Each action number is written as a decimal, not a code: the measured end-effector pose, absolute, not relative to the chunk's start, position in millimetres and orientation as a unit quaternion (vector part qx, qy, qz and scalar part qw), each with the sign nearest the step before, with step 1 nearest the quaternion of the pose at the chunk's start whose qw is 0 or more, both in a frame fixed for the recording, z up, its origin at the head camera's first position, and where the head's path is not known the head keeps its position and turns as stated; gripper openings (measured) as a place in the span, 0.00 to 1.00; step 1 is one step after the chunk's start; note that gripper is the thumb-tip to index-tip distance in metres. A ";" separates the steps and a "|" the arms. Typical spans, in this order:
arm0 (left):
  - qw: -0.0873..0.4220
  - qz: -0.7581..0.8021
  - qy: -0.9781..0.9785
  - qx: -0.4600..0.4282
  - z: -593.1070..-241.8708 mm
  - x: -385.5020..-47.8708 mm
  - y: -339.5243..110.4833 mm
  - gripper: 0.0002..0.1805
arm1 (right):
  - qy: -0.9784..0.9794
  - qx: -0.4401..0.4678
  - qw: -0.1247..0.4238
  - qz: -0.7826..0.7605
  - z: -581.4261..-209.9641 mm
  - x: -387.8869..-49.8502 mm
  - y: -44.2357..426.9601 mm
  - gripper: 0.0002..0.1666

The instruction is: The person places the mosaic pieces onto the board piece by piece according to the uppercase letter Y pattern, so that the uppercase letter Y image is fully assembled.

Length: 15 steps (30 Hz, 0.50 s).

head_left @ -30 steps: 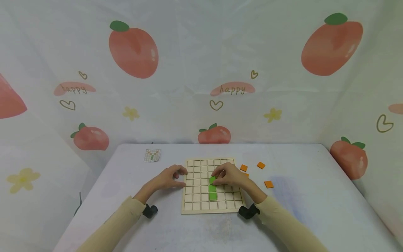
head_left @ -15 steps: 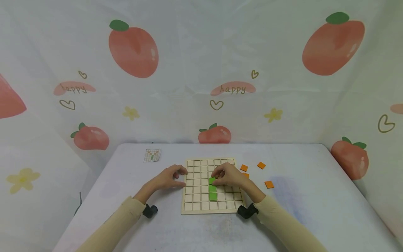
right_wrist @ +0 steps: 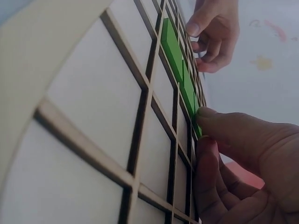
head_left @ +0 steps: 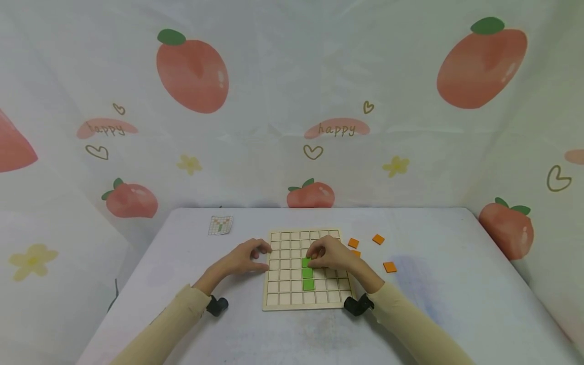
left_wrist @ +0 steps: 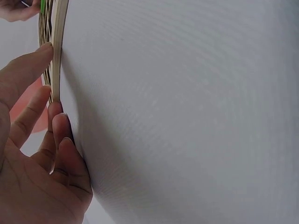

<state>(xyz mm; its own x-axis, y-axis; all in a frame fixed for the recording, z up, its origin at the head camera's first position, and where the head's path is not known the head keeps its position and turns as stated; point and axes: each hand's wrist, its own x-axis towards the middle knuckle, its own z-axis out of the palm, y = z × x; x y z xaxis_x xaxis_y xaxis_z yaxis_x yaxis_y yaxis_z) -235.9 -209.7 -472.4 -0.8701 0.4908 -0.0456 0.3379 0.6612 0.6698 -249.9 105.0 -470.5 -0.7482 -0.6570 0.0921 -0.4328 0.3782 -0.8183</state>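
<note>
A pale wooden grid board lies on the table. Three green square tiles stand in a column within its cells. My right hand is over the board, and its thumb and fingers pinch the farthest green tile. The right wrist view shows this tile between the thumb and a fingertip, at the end of the green row. On the board's left edge rests my left hand. In the left wrist view, its extended thumb and forefinger touch the wooden rim, while the other fingers bend loosely.
Several orange tiles, such as one at the far right and a nearer one, lie right of the board. A small paper with a coloured grid pattern lies at the back left. A fruit-printed curtain hangs behind the table.
The farthest green tile has shifted slightly left, into line with the other two, with my right fingers still on it. My left hand stays at the board's edge.
</note>
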 end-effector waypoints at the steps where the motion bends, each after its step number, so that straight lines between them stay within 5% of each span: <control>1: 0.111 0.342 0.905 0.228 -472.1 -235.8 -209.8 0.23 | 0.818 -0.336 0.125 -0.449 -470.2 -250.0 105.2 0.07; 15: 0.108 0.341 0.904 0.233 -470.6 -234.5 -210.3 0.23 | 0.803 -0.336 0.140 -0.472 -460.3 -248.6 147.9 0.15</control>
